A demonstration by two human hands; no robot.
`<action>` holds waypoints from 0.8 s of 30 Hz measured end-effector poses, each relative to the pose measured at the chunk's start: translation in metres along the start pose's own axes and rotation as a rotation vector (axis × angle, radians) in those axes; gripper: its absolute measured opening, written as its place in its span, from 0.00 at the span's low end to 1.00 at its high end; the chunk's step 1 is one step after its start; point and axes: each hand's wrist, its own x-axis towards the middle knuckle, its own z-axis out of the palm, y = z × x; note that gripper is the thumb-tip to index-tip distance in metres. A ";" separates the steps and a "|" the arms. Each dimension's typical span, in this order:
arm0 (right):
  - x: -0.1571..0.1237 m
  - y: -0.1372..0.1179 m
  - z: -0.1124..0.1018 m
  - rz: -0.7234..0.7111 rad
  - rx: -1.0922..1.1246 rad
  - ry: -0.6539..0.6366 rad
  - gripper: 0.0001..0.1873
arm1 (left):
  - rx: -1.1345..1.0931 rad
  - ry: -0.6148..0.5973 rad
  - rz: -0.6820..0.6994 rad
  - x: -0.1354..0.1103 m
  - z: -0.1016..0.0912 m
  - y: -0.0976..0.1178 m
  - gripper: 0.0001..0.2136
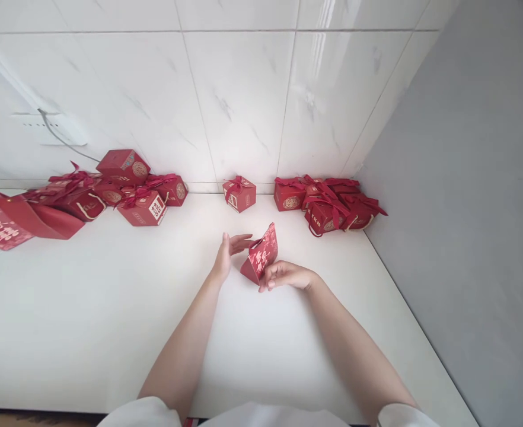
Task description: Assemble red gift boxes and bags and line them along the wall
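Observation:
A small red paper gift box (262, 256) with pale printed characters stands tilted at the middle of the white tabletop. Its peaked top points up and away from me, and a darker folded side faces the lower left. My left hand (229, 254) is open to the left of it, fingers stretched toward its far left edge; whether they touch is unclear. At the box's lower right corner, my right hand (287, 275) holds it with curled fingers and thumb. Part of that corner is hidden behind the fingers.
One ribbon-tied red box (242, 196) sits near the tiled wall. A cluster of red boxes (332, 204) lies at the right, beside a grey panel (475, 225). More boxes (139, 204) are piled at the left, along with flatter red packaging (8, 219). A cable (66, 142) hangs from a wall socket.

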 end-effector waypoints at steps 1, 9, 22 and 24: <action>0.001 0.006 -0.002 0.014 0.028 -0.016 0.17 | 0.048 0.005 0.058 -0.005 0.002 0.010 0.39; 0.004 0.017 -0.002 -0.012 0.255 0.123 0.18 | 1.050 -0.052 0.284 -0.009 0.038 0.100 0.09; -0.004 0.038 -0.006 -0.018 0.329 0.271 0.09 | 1.570 -0.100 0.386 -0.120 -0.095 0.243 0.22; -0.005 0.041 -0.007 -0.011 0.326 0.283 0.09 | 1.628 0.153 0.260 -0.170 -0.129 0.254 0.28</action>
